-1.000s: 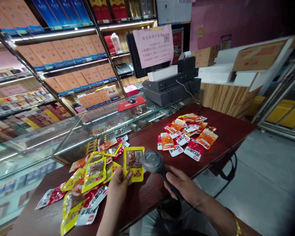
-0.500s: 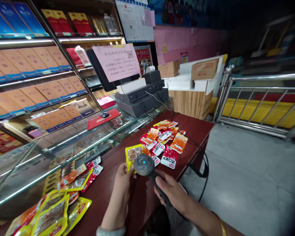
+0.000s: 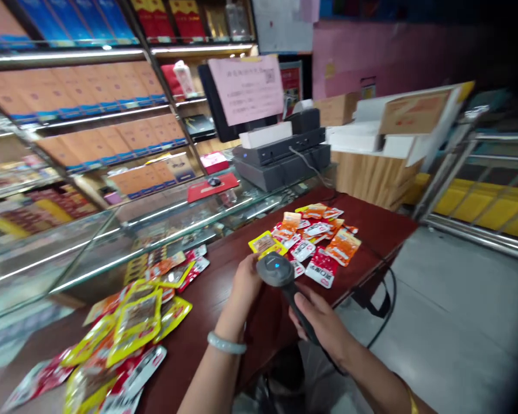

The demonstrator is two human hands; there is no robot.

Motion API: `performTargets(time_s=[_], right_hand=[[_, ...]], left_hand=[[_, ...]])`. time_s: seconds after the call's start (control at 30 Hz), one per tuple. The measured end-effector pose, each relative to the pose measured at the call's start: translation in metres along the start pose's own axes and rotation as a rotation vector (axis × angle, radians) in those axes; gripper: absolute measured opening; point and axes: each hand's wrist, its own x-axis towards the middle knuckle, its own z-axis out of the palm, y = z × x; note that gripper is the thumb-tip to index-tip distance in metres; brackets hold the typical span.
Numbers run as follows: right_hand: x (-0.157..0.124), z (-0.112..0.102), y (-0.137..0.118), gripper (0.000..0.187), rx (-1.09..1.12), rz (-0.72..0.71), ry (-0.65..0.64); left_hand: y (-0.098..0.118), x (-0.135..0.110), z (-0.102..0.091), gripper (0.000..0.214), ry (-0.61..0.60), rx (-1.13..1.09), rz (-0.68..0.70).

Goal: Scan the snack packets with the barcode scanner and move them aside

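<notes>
My right hand (image 3: 322, 319) is wrapped around the handle of a dark grey barcode scanner (image 3: 276, 269), which shows a small blue light on top. Just left of the scanner head, my left hand (image 3: 247, 279) pinches the near edge of a yellow-edged snack packet (image 3: 265, 244); the scanner partly covers its fingertips. Beyond both hands lies a pile of red, white and orange snack packets (image 3: 323, 267) on the dark red table (image 3: 211, 299). Another heap, with large yellow-edged packets (image 3: 136, 322) on top, spreads over the table's left end.
A glass display counter (image 3: 155, 215) runs along the table's far side, carrying a monitor (image 3: 218, 109) and a grey cash drawer (image 3: 280, 167). The scanner's black cable (image 3: 391, 305) loops past the table's right edge. A metal railing (image 3: 479, 224) stands at right.
The view has swung left, so everything sits further right. My left hand has tipped the yellow-edged packet from upright to flatter, beside the pile. The scanner stays in my right hand.
</notes>
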Motion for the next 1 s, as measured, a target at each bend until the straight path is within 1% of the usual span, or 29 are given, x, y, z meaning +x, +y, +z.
performTargets(time_s=[0.07, 0.13, 0.2, 0.27, 0.3, 0.37, 0.47, 0.53, 0.6, 0.67, 0.73, 0.8, 0.83, 0.9, 1.0], right_hand=[[0.000, 0.006, 0.003, 0.072, -0.006, 0.044, -0.022], [0.000, 0.013, 0.006, 0.068, -0.027, 0.079, -0.060], [0.002, 0.022, 0.010, 0.065, -0.046, 0.104, -0.095], [0.003, 0.030, 0.013, 0.062, -0.055, 0.132, -0.119], [0.003, 0.034, 0.015, 0.061, -0.058, 0.148, -0.127], [0.004, 0.041, 0.018, 0.060, -0.065, 0.176, -0.138], [0.005, 0.047, 0.022, 0.059, -0.085, 0.182, -0.154], [0.005, 0.049, 0.025, 0.058, -0.093, 0.177, -0.165], [0.008, 0.049, 0.027, 0.059, -0.090, 0.180, -0.160], [0.011, 0.051, 0.027, 0.061, -0.087, 0.188, -0.143], [0.017, 0.054, 0.027, 0.064, -0.092, 0.197, -0.130], [0.025, 0.059, 0.025, 0.065, -0.100, 0.185, -0.152], [0.030, 0.063, 0.023, 0.065, -0.104, 0.168, -0.173], [0.040, 0.070, 0.021, 0.064, -0.113, 0.121, -0.219], [0.056, 0.082, 0.017, 0.058, -0.132, 0.066, -0.251]], left_hand=[[-0.006, -0.014, -0.015, 0.040, 0.028, 0.083, -0.010], [-0.018, -0.028, -0.034, 0.041, 0.063, 0.211, -0.004], [-0.034, -0.041, -0.054, 0.043, 0.124, 0.383, -0.013], [-0.053, -0.048, -0.073, 0.052, 0.160, 0.541, -0.060], [-0.063, -0.048, -0.082, 0.056, 0.163, 0.598, -0.096], [-0.080, -0.040, -0.097, 0.062, 0.138, 0.669, -0.146], [-0.097, -0.014, -0.111, 0.061, 0.060, 0.710, -0.152], [-0.102, 0.007, -0.118, 0.063, 0.021, 0.738, -0.148], [-0.105, 0.027, -0.124, 0.070, 0.028, 0.793, -0.180], [-0.106, 0.042, -0.128, 0.076, 0.063, 0.850, -0.262], [-0.108, 0.053, -0.131, 0.079, 0.074, 0.857, -0.370], [-0.111, 0.057, -0.132, 0.080, 0.038, 0.824, -0.446], [-0.113, 0.057, -0.131, 0.080, 0.019, 0.810, -0.454], [-0.114, 0.052, -0.128, 0.081, 0.001, 0.810, -0.421], [-0.111, 0.036, -0.121, 0.076, -0.002, 0.843, -0.373]])
